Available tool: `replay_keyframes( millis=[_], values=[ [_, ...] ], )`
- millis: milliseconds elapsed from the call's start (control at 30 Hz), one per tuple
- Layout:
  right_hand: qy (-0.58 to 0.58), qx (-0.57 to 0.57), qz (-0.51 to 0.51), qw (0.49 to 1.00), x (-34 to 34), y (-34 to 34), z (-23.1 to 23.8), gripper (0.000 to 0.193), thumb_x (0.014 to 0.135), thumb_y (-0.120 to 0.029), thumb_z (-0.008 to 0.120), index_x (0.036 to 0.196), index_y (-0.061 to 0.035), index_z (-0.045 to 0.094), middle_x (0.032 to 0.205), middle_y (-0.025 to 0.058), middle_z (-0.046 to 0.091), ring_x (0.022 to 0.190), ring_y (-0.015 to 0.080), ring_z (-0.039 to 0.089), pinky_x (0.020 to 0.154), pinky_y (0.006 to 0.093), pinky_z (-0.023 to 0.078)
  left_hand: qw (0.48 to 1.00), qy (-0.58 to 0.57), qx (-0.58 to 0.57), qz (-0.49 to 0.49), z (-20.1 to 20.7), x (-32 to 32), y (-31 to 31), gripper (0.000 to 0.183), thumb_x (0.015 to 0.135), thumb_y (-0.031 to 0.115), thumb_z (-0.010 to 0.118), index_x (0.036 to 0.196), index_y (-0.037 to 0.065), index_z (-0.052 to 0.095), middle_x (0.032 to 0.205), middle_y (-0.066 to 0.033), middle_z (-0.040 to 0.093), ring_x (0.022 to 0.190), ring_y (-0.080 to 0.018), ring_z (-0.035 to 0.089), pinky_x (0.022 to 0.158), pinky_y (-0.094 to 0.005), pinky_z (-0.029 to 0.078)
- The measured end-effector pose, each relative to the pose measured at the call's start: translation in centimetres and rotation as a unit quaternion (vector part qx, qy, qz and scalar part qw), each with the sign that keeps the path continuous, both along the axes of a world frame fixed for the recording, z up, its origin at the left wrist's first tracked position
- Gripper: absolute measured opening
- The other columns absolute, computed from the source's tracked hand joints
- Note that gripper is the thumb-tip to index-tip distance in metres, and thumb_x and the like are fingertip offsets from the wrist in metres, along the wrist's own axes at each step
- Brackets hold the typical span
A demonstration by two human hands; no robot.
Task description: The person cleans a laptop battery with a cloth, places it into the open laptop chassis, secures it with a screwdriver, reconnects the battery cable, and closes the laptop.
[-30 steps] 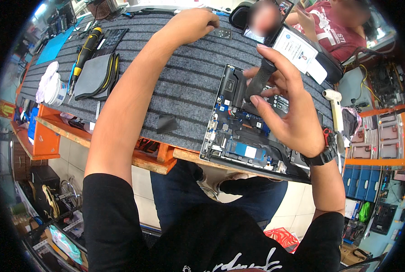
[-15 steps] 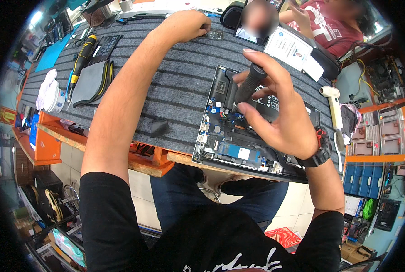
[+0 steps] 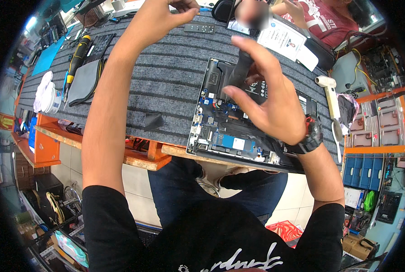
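Laptop (image 3: 238, 136) with its bottom cover off sits on the right half of the grey striped mat (image 3: 166, 81), and its near edge hangs out past the near edge of the workbench, right over the person's knees. Right hand (image 3: 266, 99) hovers above the exposed boards with the fingers spread, thumb and forefinger pinching a dark flat strip (image 3: 241, 68) that stands up from the far-left part of the chassis. Left hand (image 3: 166, 13) is stretched way out to the far edge of the mat, fingers curled together; can't tell if it's actually pinching anything. A small black module (image 3: 199, 28) lies just beside it on the mat. Plenty of bare mat between the left forearm and the laptop, with only a small dark scrap (image 3: 152, 121) near the front edge. Far left holds a folded grey pouch (image 3: 82, 81), a yellow-and-black screwdriver (image 3: 77, 54) and a white tape roll (image 3: 52, 100). To the right of the laptop a white handheld tool (image 3: 330, 93) lies close to the chassis edge, so it's tighter there.
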State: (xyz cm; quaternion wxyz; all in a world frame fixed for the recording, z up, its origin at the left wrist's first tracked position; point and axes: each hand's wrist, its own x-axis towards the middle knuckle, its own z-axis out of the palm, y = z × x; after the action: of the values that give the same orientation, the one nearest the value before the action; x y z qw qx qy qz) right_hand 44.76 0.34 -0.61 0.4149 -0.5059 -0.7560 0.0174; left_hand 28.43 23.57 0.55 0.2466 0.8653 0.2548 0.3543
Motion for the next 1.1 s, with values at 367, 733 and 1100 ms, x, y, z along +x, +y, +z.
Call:
replay_keyframes(
  millis=[367,733,1100],
  values=[
    [0.076,-0.093,0.000,0.993,-0.3,-0.2,0.0,0.074,0.084,-0.003,0.080,0.150,-0.0153,0.048,0.137,0.0133,0.060,0.092,0.0248,0.067,0.074,0.0332,0.057,0.975,-0.131,-0.119,-0.131,-4.4,-2.4,1.0,0.020,0.098,0.020,0.074,0.108,0.003,0.075,0.098,0.0008,0.072,0.093,-0.0075,0.065,0.085,-0.0246,0.051],
    [-0.025,-0.040,-0.096,0.994,-1.5,-1.3,0.2,0.074,0.085,0.000,0.078,0.151,-0.0116,0.045,0.138,0.0137,0.059,0.092,0.0258,0.066,0.079,0.0338,0.056,0.969,-0.158,-0.126,-0.143,-5.3,-1.8,1.1,0.021,0.097,0.019,0.075,0.109,0.002,0.074,0.101,-0.0007,0.073,0.095,-0.0081,0.065,0.087,-0.0239,0.051],
    [0.055,-0.075,-0.062,0.994,-2.0,-1.3,0.2,0.075,0.085,0.002,0.077,0.152,-0.0117,0.044,0.129,0.0152,0.062,0.089,0.0259,0.066,0.079,0.0347,0.056,0.966,-0.159,-0.144,-0.146,-4.9,-2.1,0.9,0.024,0.097,0.023,0.076,0.110,0.003,0.075,0.100,0.0001,0.072,0.093,-0.0078,0.065,0.085,-0.0239,0.051]
  ],
)
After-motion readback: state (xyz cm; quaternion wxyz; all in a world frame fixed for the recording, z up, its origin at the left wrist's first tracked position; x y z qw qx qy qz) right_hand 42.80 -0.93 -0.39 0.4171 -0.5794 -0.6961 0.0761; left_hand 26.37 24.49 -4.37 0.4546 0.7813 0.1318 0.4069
